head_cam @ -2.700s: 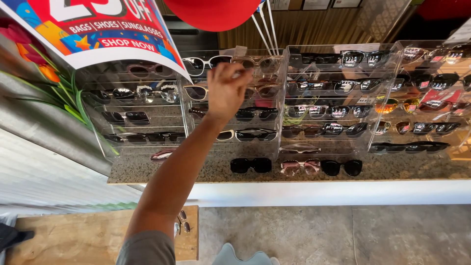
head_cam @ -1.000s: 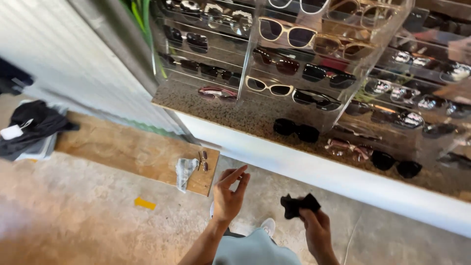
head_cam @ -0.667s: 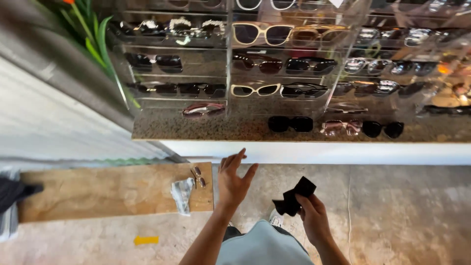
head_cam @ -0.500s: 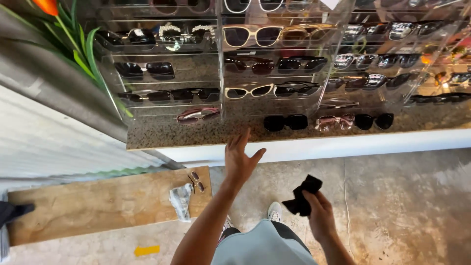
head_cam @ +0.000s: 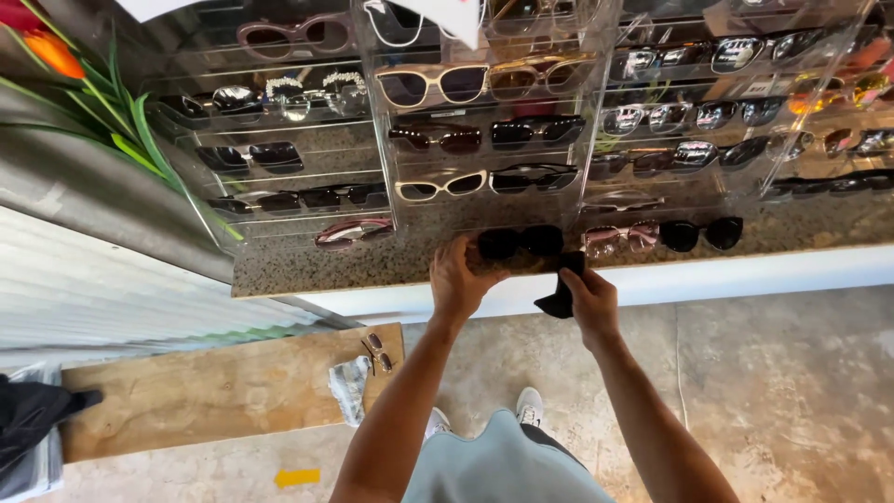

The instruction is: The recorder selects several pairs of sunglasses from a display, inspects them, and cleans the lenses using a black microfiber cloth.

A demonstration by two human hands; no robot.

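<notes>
My left hand (head_cam: 459, 276) grips the left end of a pair of black sunglasses (head_cam: 521, 242) lying on the granite counter (head_cam: 307, 265). My right hand (head_cam: 587, 296) is closed on a black cloth (head_cam: 562, 296) and presses it against the right end of the same pair. Directly above stand clear acrylic racks (head_cam: 484, 121) holding several rows of sunglasses. A pink pair (head_cam: 615, 238) and another black pair (head_cam: 703, 233) lie on the counter just to the right.
A pinkish pair (head_cam: 354, 231) lies on the counter to the left. Orange flowers with green leaves (head_cam: 84, 93) stand at far left. Below left, a wooden board (head_cam: 214, 391) on the concrete floor carries sunglasses (head_cam: 377, 351) and a plastic wrapper (head_cam: 350, 387).
Both hands have risen from waist height to the counter. My left hand, open before, now grips the black sunglasses, and my right hand has brought the cloth up to them.
</notes>
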